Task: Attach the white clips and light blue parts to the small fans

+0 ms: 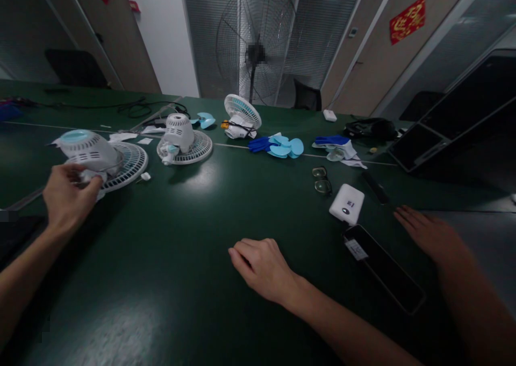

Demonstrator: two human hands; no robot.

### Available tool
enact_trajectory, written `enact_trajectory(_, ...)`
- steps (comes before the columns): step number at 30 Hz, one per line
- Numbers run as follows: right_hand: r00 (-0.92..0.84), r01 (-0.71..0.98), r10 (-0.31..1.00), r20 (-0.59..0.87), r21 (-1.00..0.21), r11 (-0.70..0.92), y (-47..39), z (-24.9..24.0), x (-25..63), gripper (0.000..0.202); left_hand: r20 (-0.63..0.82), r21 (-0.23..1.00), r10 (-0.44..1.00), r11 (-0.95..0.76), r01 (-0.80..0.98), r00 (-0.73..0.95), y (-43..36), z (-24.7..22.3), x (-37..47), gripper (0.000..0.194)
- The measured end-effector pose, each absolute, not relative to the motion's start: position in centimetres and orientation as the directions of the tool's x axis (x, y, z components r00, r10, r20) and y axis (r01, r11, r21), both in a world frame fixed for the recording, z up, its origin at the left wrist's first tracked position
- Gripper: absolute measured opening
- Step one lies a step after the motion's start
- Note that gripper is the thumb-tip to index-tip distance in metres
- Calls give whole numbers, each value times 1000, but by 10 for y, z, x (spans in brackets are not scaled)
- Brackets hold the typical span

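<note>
At the left, my left hand is closed on the near side of a white desk fan. Thumb and fingers pinch a white part low on the housing; its exact shape is partly hidden. This fan lies on its round grille, with a light-blue disc on top. My right hand rests on the green table, fingers curled in, with nothing seen in it. Beside the left fan lies a small white piece. A second white fan also lies grille-down, farther right.
Across the table are a tilted small fan, blue fan blades, gloves, glasses, a white box and a black phone. Another person's hand rests at the right. A large standing fan is behind.
</note>
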State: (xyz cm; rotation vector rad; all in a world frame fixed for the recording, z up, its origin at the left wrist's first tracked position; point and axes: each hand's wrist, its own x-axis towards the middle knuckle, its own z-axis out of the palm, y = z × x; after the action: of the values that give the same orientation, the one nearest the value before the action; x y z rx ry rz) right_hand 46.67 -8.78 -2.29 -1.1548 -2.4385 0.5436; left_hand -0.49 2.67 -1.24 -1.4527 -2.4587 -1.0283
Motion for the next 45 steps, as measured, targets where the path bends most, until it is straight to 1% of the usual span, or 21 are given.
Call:
enact_trajectory(2,-589,638,790,172,-501,585,-88,-23,467,41,423,495,731,308,812,-535,16,-9,14,57)
enact_trajectory(5,-585,640,789,186,-491,590,-88,-25,466,40,408,514,772,246,821,-487,-3,-5,42,58)
enact_trajectory(6,-582,642,790,195,-486,593,-88,-26,466,39,415,515,764,250,820,-494,-10,-4,51,56)
enact_trajectory(8,-577,644,790,208,-479,597,-88,-28,466,38,406,502,803,203,841,-437,-25,-3,67,56)
enact_trajectory(13,-580,639,789,202,-487,595,-89,-28,466,36,413,531,837,98,841,-359,-60,-13,99,48)
enact_trajectory(15,-577,636,793,194,-502,586,-89,-25,467,31,420,548,857,23,836,-299,-73,-20,110,44)
enact_trajectory(18,-584,627,787,197,-507,592,-90,-22,467,18,454,571,865,-98,815,-214,-90,-31,128,39)
enact_trajectory(20,-618,613,757,212,-474,633,-92,-21,467,17,467,587,870,-172,791,-157,-99,-35,144,38)
enact_trajectory(22,-679,579,697,233,-413,703,-94,-22,466,25,488,591,868,-254,765,-88,-104,-35,164,37)
enact_trajectory(25,-754,509,593,282,-320,800,-96,-26,463,34,539,582,842,-388,715,18,-102,-30,201,27)
enact_trajectory(27,-755,501,571,323,-278,819,-98,-30,460,32,549,585,832,-449,675,79,-94,-27,227,24)
enact_trajectory(29,-711,543,601,364,-259,799,-99,-33,459,21,548,606,828,-490,626,117,-82,-27,251,23)
enact_trajectory(31,-629,598,648,429,-266,756,-98,-36,461,15,552,638,824,-519,568,132,-70,-28,273,20)
enact_trajectory(35,-425,655,692,583,-330,680,-94,-38,469,18,551,690,817,-560,459,169,-51,-30,306,18)
enact_trajectory(37,-366,669,704,608,-354,653,-92,-39,473,21,538,712,819,-568,413,200,-46,-29,315,16)
enact_trajectory(39,-340,692,734,589,-372,619,-90,-39,474,23,508,747,830,-558,361,232,-45,-25,316,14)
enact_trajectory(41,-343,717,772,535,-382,583,-90,-38,473,22,462,789,840,-536,301,283,-46,-20,311,14)
enact_trajectory(43,-375,735,805,459,-382,560,-90,-37,471,24,409,833,848,-498,240,338,-47,-16,301,23)
enact_trajectory(45,-413,752,827,382,-369,546,-89,-35,469,31,366,872,861,-450,193,354,-49,-15,288,31)
